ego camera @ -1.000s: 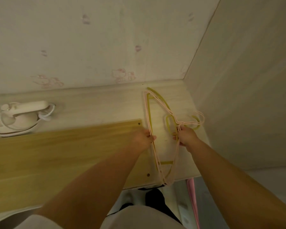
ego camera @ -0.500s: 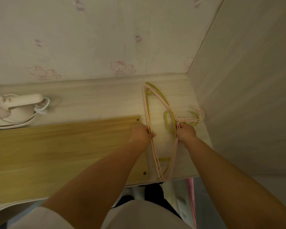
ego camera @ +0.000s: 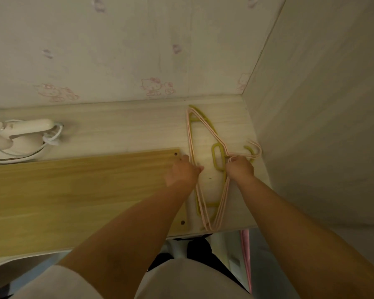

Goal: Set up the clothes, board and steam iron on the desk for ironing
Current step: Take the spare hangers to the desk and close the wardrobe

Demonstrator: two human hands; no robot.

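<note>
Both hands on hangers (ego camera: pixel 203 134) lying flat on desk (ego camera: pixel 121 128): left hand (ego camera: pixel 183 171) pinches the long edge, right hand (ego camera: pixel 240 169) grips near the hooks. Board (ego camera: pixel 73 190) alongside, iron (ego camera: pixel 20 139) far left.

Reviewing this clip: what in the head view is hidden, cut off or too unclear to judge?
- Iron: its left end is cut off by the frame edge, with cord wrapped around it.
- Board: runs off the left edge; the forearms hide part of its right end.
- Hangers: the overlapping pink and yellow frames cannot be counted.
- Left hand and right hand: seen from behind, so the fingertips on the hangers are hidden.
- Clothes: none in view.
</note>
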